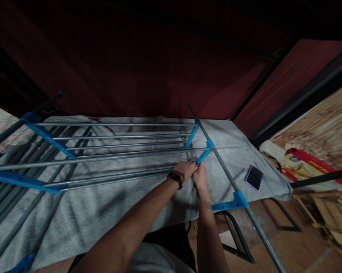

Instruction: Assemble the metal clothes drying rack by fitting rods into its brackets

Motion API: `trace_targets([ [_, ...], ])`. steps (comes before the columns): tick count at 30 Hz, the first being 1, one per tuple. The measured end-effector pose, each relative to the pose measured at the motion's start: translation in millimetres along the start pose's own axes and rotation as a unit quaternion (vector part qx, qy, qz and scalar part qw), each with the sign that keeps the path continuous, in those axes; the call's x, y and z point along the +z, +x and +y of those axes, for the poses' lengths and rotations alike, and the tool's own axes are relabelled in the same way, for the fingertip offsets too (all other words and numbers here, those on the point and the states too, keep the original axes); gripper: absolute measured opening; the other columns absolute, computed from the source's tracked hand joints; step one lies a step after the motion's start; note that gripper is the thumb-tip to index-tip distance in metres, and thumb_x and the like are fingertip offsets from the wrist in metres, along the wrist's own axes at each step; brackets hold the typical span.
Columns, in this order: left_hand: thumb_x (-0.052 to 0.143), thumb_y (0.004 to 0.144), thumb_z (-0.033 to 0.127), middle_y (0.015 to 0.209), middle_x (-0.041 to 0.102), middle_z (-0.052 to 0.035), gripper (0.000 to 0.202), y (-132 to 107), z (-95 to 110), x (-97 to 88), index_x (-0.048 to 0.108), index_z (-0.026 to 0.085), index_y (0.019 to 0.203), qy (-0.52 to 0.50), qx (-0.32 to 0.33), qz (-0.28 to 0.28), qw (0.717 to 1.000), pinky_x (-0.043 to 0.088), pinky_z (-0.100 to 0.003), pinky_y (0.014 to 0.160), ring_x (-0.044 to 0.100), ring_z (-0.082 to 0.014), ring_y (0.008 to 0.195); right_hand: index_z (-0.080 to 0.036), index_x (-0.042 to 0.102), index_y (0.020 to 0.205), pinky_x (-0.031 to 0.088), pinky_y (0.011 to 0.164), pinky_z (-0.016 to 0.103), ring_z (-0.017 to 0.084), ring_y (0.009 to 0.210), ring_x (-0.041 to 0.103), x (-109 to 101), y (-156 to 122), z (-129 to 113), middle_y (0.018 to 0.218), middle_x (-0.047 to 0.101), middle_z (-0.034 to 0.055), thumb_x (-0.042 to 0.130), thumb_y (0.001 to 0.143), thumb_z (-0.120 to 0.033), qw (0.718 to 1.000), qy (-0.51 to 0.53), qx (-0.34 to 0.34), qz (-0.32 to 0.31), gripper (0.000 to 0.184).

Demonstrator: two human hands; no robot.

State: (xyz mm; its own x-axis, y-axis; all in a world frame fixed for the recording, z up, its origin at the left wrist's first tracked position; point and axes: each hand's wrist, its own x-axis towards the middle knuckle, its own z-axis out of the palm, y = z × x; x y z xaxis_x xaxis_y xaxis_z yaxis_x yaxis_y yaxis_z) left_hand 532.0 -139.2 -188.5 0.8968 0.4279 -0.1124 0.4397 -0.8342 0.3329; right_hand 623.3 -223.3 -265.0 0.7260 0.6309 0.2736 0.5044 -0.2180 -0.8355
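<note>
A partly joined metal drying rack, made of grey tubes and blue plastic brackets, spreads over the grey cloth. My left hand [184, 170], with a dark band on its wrist, is closed around the end of a thin grey tube [148, 176]. Right beside it, my right hand [200, 176] grips the lower end of a blue bracket [204, 154]. The two hands touch, so the meeting point of tube and bracket is hidden. That bracket sits on a long slanted pole [225, 169], which carries another blue bracket [230, 203] nearer me.
Grey cloth [108, 212] covers the surface under the rack. A phone [254, 177] lies on it at right. Loose grey tubes [13, 197] lie at left. Beyond the right edge are a red and yellow package [310, 167] and a wooden slatted piece [330, 212]. A dark red panel [148, 76] stands behind.
</note>
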Motion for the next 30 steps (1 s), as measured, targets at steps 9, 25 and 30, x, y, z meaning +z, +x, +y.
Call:
trace_targets([
  [9, 0.038, 0.106, 0.041, 0.108, 0.077, -0.0135, 0.040, -3.4, 0.5, 1.1, 0.069, 0.017, 0.118, -0.023, 0.004, 0.002, 1.000, 0.053, -0.038, 0.093, 0.073, -0.0275, 0.108, -0.023, 0.050, 0.104, 0.044, 0.074, 0.037, 0.022, 0.074, 0.053, -5.4, 0.5, 8.4, 0.083, 0.060, 0.0024, 0.048, 0.078, -0.031, 0.999, -0.016, 0.016, -0.028, 0.027],
  [25, 0.041, 0.106, 0.040, 0.107, 0.076, -0.0148, 0.041, -8.6, -4.6, 19.5, 0.064, 0.010, 0.121, -0.033, 0.068, 0.049, 0.996, 0.056, -0.040, 0.083, 0.074, -0.0287, 0.101, -0.019, 0.057, 0.104, 0.038, 0.063, 0.035, 0.025, 0.068, 0.054, -10.4, -5.7, 23.0, 0.075, 0.059, 0.0060, 0.044, 0.080, -0.036, 0.989, -0.149, 0.009, -0.015, 0.032],
  [30, 0.039, 0.106, 0.047, 0.100, 0.077, -0.0149, 0.048, -9.6, 0.6, 15.0, 0.067, 0.011, 0.120, -0.038, 0.047, 0.052, 0.997, 0.056, -0.040, 0.084, 0.075, -0.0288, 0.098, -0.017, 0.061, 0.111, 0.038, 0.063, 0.036, 0.026, 0.066, 0.055, -10.4, -5.0, 21.2, 0.073, 0.060, 0.0069, 0.042, 0.082, -0.034, 0.987, -0.158, 0.001, -0.007, 0.039],
])
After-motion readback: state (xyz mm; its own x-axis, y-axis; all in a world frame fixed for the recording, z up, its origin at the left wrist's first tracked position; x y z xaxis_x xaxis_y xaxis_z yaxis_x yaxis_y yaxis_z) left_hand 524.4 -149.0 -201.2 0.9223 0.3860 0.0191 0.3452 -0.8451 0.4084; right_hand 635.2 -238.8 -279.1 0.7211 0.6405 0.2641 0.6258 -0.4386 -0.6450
